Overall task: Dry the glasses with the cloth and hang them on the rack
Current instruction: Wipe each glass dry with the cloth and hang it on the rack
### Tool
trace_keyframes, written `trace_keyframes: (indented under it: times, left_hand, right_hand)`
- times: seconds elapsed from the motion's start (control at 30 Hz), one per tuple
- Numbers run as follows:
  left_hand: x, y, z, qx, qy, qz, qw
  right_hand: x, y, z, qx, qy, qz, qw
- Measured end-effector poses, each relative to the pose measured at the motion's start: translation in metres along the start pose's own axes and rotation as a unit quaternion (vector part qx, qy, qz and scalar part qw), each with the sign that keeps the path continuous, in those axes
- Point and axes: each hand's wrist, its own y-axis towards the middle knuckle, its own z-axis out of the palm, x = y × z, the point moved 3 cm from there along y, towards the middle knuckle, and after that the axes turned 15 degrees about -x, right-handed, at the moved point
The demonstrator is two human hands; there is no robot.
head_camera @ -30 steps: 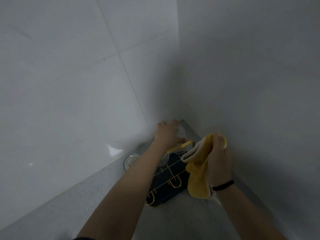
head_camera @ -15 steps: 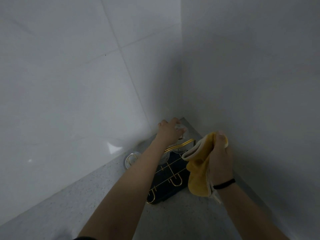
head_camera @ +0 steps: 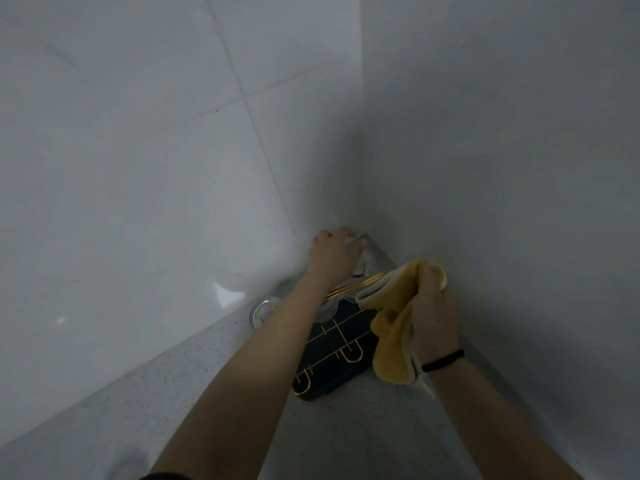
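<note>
Far back in the corner, where the two pale walls meet, our left hand (head_camera: 334,256) is curled over the top of a small clear drinking glass (head_camera: 363,263). We hold it by its upper end, right above the far end of the rack. We cannot see much of the glass, because our hand hides most of it.

Just below it sits the thin gold wire rack on its dark flat base (head_camera: 341,355), on the speckled grey counter (head_camera: 104,403). Two gold hoops at the near end of the rack have nothing on them. More clear glass shows under our left wrist, but it is too dim to tell how it sits. One more clear round glass (head_camera: 264,311) stands left of the rack, near the wall.

Our right hand (head_camera: 433,313) grips the bunched yellow cloth with a pale edge (head_camera: 391,327), which hangs down beside the rack.

We think we are hanging this glass right now. Next, we should lower it gently onto a wire hoop, let go, then reach for the glass on the left.
</note>
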Motion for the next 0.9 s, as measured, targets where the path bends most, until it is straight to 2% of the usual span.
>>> trace_keyframes:
  times: [0.1,0.13,0.2,0.23,0.3,0.37,0.5,0.67,0.87,0.9]
  left_hand:
    - [-0.012,-0.021,-0.028,-0.046,-0.074,0.019,0.996]
    - [-0.017,-0.032,-0.037,-0.025,-0.124,0.026,0.992]
    - [-0.024,-0.067,-0.061,0.065,-0.216,0.026,0.974]
    - [-0.024,-0.082,-0.069,0.107,-0.227,0.028,0.968]
    - [-0.019,-0.114,-0.085,0.127,-0.21,0.06,0.968]
    - [-0.008,-0.138,-0.101,0.08,-0.234,0.056,0.967]
    - [0.017,-0.172,-0.134,-0.017,-0.3,-0.036,0.953]
    - [0.051,-0.207,-0.16,-0.064,-0.376,-0.142,0.914]
    - [0.123,-0.24,-0.172,-0.133,-0.323,-0.23,0.908]
    - [0.137,-0.248,-0.173,-0.132,-0.322,-0.248,0.904]
  right_hand:
    - [-0.002,-0.011,-0.001,0.095,0.022,0.06,0.993]
    - [-0.002,-0.014,-0.002,0.122,0.017,0.073,0.99]
    - [0.0,-0.027,-0.009,0.153,0.012,0.077,0.985]
    - [0.005,-0.033,-0.01,0.172,0.015,0.08,0.982]
    - [0.016,-0.051,-0.015,0.21,0.019,0.079,0.974]
    - [0.02,-0.069,-0.019,0.233,0.016,0.073,0.969]
    - [0.016,-0.104,-0.024,0.279,-0.067,0.049,0.957]
    - [-0.005,-0.148,-0.023,0.364,-0.098,0.174,0.91]
    - [-0.035,-0.211,-0.027,0.456,-0.172,0.137,0.862]
    - [-0.041,-0.224,-0.026,0.455,-0.179,0.118,0.864]
